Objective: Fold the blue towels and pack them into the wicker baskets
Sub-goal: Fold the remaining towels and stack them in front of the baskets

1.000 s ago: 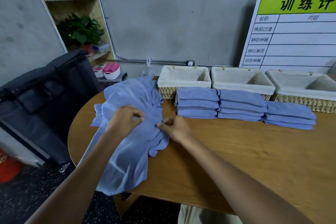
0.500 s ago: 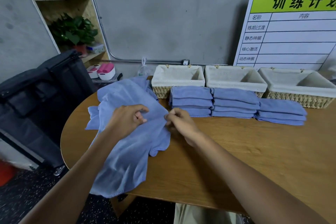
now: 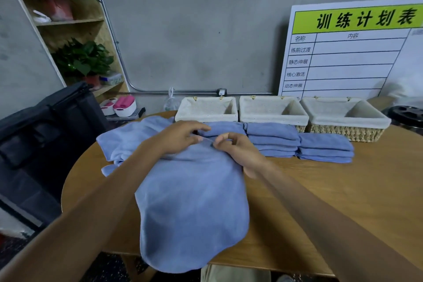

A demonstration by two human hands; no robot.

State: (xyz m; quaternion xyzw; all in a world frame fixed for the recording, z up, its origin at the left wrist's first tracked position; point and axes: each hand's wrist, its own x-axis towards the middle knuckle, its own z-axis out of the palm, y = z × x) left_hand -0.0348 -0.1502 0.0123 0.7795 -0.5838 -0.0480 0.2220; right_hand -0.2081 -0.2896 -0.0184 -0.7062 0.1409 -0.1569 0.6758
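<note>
The left hand (image 3: 177, 136) and the right hand (image 3: 238, 149) meet at the far edge of a loose light-blue terry towel (image 3: 194, 201), each pinching the hem between thumb and fingertips, with the remaining fingers loosely curled. The two pinch points sit close together, almost touching, at 12 o'clock of the towel. The towel drapes from the hands toward 6 o'clock, across the round wooden table (image 3: 320, 201) and over its near edge. At 10 o'clock of the hands lies a heap of unfolded blue towels (image 3: 128, 142). At 2 o'clock, three stacks of folded blue towels (image 3: 297, 144) stand side by side, touching one another. Beyond them, three cloth-lined wicker baskets (image 3: 274, 110) form a row along the far table edge; no towel is visible inside any of them. Judgement: the step in hand is locating corners before the first fold. Risks: the overhanging portion may pull the towel off the table if one pinch slips; a hem gripped away from its true corners would likely give a skewed fold; lifting may drag the neighbouring heap or disturb the nearest stack.
</note>
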